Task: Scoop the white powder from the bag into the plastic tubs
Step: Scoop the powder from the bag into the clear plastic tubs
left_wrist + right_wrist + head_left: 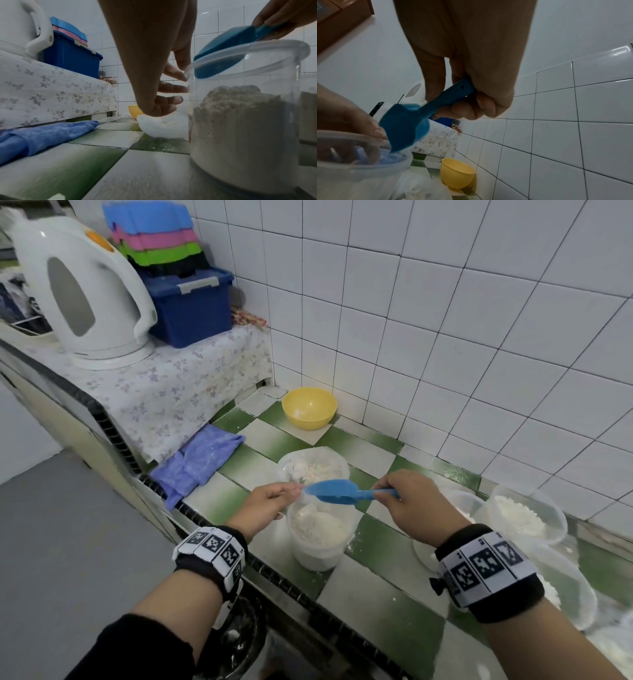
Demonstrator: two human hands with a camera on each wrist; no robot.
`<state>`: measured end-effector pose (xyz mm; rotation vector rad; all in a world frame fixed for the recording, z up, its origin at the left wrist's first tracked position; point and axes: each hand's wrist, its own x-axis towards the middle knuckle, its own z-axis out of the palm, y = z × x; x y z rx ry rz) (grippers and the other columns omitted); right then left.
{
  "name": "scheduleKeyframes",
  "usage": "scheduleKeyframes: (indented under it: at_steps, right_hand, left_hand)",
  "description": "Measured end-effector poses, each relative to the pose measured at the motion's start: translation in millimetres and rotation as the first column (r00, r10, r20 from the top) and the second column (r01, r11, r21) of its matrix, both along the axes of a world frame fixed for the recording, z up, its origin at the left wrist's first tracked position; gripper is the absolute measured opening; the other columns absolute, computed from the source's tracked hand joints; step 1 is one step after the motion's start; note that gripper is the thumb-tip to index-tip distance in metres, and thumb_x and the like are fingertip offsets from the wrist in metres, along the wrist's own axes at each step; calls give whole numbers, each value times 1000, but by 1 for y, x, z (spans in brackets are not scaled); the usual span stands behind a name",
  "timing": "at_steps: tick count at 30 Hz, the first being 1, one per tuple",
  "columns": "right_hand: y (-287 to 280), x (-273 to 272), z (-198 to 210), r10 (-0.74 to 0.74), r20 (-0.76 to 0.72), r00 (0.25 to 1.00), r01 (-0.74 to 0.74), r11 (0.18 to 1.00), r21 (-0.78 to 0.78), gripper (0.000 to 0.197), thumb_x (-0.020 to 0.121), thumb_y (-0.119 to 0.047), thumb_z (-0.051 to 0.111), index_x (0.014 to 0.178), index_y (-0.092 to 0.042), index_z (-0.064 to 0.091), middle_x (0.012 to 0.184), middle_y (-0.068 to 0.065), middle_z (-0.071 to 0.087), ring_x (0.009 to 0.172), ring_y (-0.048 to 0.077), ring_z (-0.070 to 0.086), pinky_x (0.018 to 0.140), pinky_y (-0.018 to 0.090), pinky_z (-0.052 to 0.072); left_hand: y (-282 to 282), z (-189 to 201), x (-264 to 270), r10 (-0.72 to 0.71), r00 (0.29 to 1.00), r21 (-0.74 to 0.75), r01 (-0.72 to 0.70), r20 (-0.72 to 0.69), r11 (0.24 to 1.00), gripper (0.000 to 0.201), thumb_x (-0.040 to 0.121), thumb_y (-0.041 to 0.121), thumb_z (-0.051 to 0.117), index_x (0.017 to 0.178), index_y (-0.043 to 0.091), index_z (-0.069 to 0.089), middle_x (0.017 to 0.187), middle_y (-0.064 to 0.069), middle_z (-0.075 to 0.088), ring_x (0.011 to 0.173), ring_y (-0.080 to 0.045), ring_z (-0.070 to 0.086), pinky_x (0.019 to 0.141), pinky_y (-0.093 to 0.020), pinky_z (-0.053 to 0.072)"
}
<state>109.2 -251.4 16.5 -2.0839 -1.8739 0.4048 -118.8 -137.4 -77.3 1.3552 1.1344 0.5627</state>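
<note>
A clear plastic tub (318,553) more than half full of white powder stands near the counter's front edge. My left hand (296,492) holds it at the left rim, its fingertips (180,89) against the tub's wall (240,135). My right hand (387,494) grips the handle of a blue scoop (334,491), whose bowl hovers over the tub's mouth with its tip dipping just past the rim (223,56). I see no powder in the scoop. The open plastic bag of powder (313,465) sits just behind the tub.
Two more clear tubs holding powder (524,518) stand at the right by the tiled wall. A yellow bowl (310,407) sits in the back corner, and a blue cloth (198,463) lies at the left. On the raised shelf are a white kettle (78,292) and a blue box (190,306).
</note>
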Motion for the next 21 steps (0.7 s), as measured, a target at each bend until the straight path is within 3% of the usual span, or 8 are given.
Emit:
scheduleKeyframes:
  at_steps: [5, 9, 12, 16, 21]
  right_hand:
    - [4, -13, 14, 115, 39, 993, -108, 982, -152, 24, 96, -27, 47, 93, -14, 67, 83, 1, 59, 78, 17, 51, 68, 26, 38]
    - [10, -34, 6, 226, 172, 959, -177, 949, -259, 28, 97, -29, 43, 95, -13, 66, 88, 2, 62, 82, 18, 56, 74, 27, 43]
    - [12, -38, 3, 218, 309, 926, -152, 963, -224, 31, 97, -31, 40, 94, -13, 66, 89, 3, 64, 84, 20, 58, 77, 29, 47]
    - [13, -26, 10, 136, 303, 943, -88, 982, -168, 33, 96, -29, 39, 92, -11, 67, 89, 4, 65, 85, 21, 59, 80, 32, 50]
    - [15, -24, 15, 99, 380, 920, -87, 995, -50, 26, 95, -28, 40, 96, -15, 63, 89, 1, 59, 84, 19, 52, 76, 28, 41]
  left_hand:
    - [2, -3, 0, -16, 999, -23, 15, -41, 1000, 22, 96, 29, 60, 113, 24, 72, 113, -6, 72, 111, -30, 63, 101, -43, 48]
    - [3, -3, 0, -18, 998, -36, 16, -55, 999, 24, 96, 32, 59, 116, 25, 70, 111, -2, 73, 113, -28, 63, 94, -35, 49]
    - [3, -2, -1, -22, 998, -40, 19, -64, 999, 24, 97, 31, 58, 117, 25, 70, 113, -2, 72, 112, -25, 63, 91, -31, 49]
    - [3, -1, -1, -29, 997, -34, 27, -71, 999, 24, 97, 32, 58, 117, 25, 70, 112, -4, 72, 106, -24, 64, 86, -29, 49]
    - [7, 1, -1, -46, 997, -60, 42, -67, 997, 25, 96, 30, 59, 117, 21, 69, 112, -7, 71, 94, -15, 61, 75, -24, 46]
